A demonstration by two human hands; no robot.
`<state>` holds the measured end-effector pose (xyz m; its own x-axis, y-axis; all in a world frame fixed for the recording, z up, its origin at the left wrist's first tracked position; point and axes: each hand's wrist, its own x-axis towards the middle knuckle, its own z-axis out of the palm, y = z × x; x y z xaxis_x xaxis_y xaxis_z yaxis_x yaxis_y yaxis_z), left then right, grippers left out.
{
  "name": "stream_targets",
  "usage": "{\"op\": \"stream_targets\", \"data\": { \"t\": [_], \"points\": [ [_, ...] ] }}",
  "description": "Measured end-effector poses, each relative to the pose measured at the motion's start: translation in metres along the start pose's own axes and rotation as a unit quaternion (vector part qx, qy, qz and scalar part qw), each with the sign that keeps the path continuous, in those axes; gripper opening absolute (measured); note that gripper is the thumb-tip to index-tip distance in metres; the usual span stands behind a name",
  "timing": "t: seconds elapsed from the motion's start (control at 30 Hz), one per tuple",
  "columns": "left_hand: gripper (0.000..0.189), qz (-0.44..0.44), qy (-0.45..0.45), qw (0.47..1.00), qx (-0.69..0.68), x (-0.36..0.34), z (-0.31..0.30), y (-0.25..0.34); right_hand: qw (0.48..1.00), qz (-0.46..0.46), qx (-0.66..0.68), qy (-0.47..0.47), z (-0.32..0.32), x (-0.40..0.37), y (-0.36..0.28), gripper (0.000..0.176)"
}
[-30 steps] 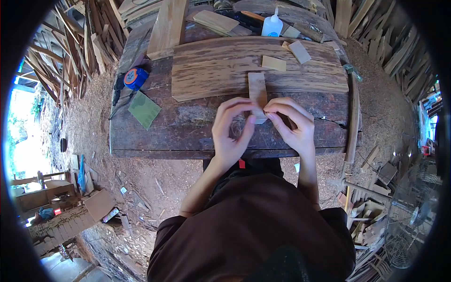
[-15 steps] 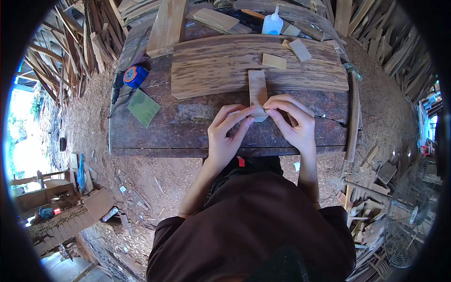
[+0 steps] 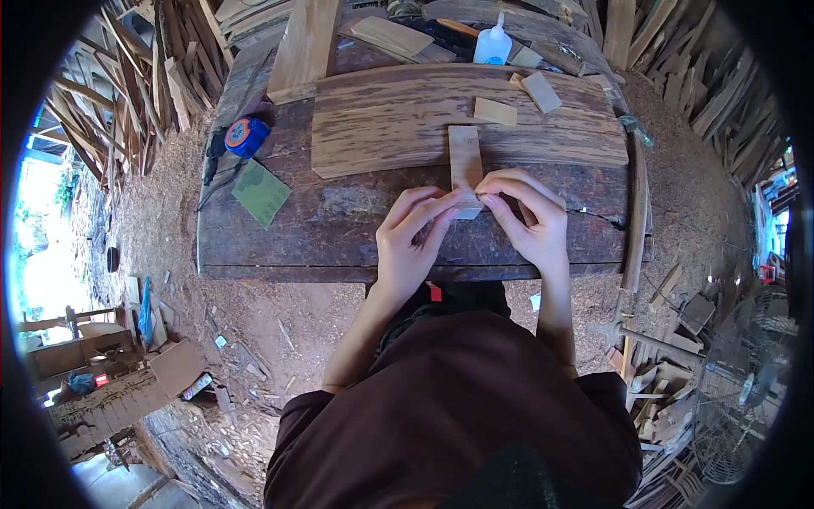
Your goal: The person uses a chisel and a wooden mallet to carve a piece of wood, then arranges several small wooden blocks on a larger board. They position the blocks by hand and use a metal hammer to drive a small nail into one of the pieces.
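Note:
A small flat wooden block (image 3: 465, 157) lies in front of me, its far end against the near edge of a wide streaked board (image 3: 390, 119). My left hand (image 3: 414, 237) is closed in a pinch, thumb and fingertips at the block's near left edge. At the opposite edge my right hand (image 3: 538, 225) pinches too, with a tiny brownish bit showing at its fingertips; what that is I cannot make out. Two small pale wood pieces, one (image 3: 495, 111) flat and another (image 3: 542, 92) slanted, rest on the wide board.
The dark worktable (image 3: 280, 250) also carries a blue tape measure (image 3: 246, 137), green sandpaper-like sheet (image 3: 261, 192), white glue bottle (image 3: 493, 44) and an upright-running plank (image 3: 305, 51). A long wooden handle (image 3: 636, 220) lines the right edge. A fan (image 3: 746, 386) stands at right.
Both hands keep nearly the same pinch at the block. The view has shifted very slightly; nothing else visibly moved.

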<state>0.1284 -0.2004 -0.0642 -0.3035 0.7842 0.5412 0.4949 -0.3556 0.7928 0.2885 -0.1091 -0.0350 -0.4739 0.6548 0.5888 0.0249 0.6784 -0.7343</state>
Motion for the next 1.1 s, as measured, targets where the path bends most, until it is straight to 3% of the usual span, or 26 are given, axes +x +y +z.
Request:
{"op": "stream_targets", "data": {
  "t": [0.43, 0.8, 0.9, 1.0, 1.1],
  "points": [
    [0.024, 0.069, 0.043, 0.997, 0.016, 0.01, 0.021, 0.003, 1.0, -0.008, 0.015, -0.005, -0.001, 0.002, -0.001, 0.013],
    [0.022, 0.077, 0.052, 0.996, 0.008, 0.013, 0.024, 0.004, 0.999, 0.007, 0.042, -0.032, -0.006, 0.001, 0.001, 0.014],
    [0.021, 0.071, 0.048, 0.996, 0.007, 0.013, 0.024, 0.003, 0.999, -0.01, 0.018, -0.029, -0.008, 0.005, -0.004, 0.019],
    [0.02, 0.068, 0.051, 0.996, -0.003, 0.013, 0.025, 0.002, 0.999, 0.035, 0.01, -0.026, -0.016, 0.004, -0.015, 0.027],
    [0.019, 0.068, 0.053, 0.996, -0.01, 0.015, 0.025, 0.003, 0.994, 0.064, -0.076, 0.044, -0.043, 0.0, -0.026, 0.028]
  ]
}}
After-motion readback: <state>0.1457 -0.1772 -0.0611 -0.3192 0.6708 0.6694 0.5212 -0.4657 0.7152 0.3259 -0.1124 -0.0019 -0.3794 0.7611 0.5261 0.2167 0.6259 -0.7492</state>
